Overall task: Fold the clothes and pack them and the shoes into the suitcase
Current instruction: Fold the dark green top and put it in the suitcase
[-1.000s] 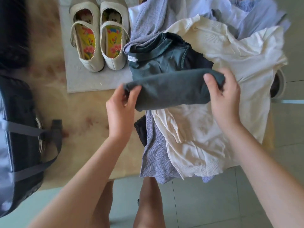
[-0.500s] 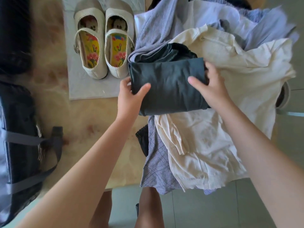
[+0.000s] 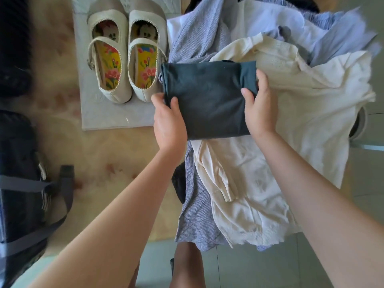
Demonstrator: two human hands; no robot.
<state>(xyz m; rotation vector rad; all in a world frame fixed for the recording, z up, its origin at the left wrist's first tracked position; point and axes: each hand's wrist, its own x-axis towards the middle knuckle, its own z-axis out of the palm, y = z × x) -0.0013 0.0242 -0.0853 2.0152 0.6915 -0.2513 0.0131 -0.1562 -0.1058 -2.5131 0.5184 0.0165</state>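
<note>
Both hands hold one dark green folded cloth (image 3: 209,100) between them. The left hand (image 3: 168,121) grips its left edge, with the thumb on top of the cloth and the other fingers curled under it. The right hand (image 3: 259,104) grips the right edge the same way, with the thumb on top and the fingers wrapped round the side. The cloth is a neat, flat block, and it fills the gap from one hand to the other.

Under the hands and out past the right hand lies a crumpled cream top (image 3: 301,96), and the green cloth is over it. Below the hands, toward the person, a blue checked cloth (image 3: 195,215) hangs over the edge of the table (image 3: 104,152). Farther away, past the right hand, pale blue clothes (image 3: 342,38) sit in a heap.

Just beside the left hand, a bit farther away, two cream shoes (image 3: 108,63) stand side by side on a grey mat (image 3: 116,119). They have flower pictures inside. Well off to the left of the left hand sits the dark suitcase (image 3: 18,183) with grey straps; I cannot tell if it is open
</note>
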